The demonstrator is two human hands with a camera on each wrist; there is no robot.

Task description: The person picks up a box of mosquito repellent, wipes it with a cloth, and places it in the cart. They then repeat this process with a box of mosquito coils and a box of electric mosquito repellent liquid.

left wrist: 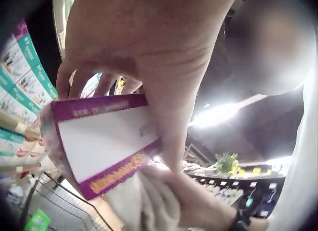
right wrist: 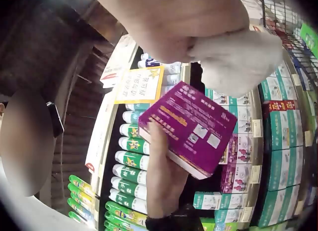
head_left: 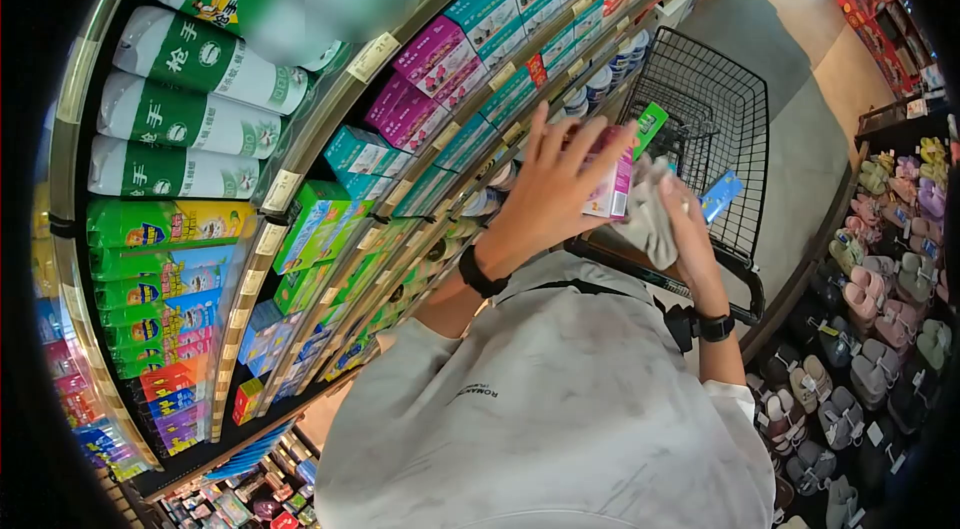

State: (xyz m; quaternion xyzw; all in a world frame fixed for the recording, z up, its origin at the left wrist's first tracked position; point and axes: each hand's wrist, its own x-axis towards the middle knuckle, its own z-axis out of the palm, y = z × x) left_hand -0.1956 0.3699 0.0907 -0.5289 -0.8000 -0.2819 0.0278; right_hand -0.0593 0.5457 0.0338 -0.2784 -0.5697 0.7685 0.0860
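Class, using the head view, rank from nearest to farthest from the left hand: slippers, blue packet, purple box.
1. Purple box, gripped in the left hand.
2. Blue packet, beyond the right hand.
3. Slippers, at far right.

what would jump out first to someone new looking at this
Probably the purple box, gripped by the left hand in front of the person, with a pale soft item in the right hand beside it. Next, the green-and-white cans stacked at the head view's upper left, and the black wire cart ahead.
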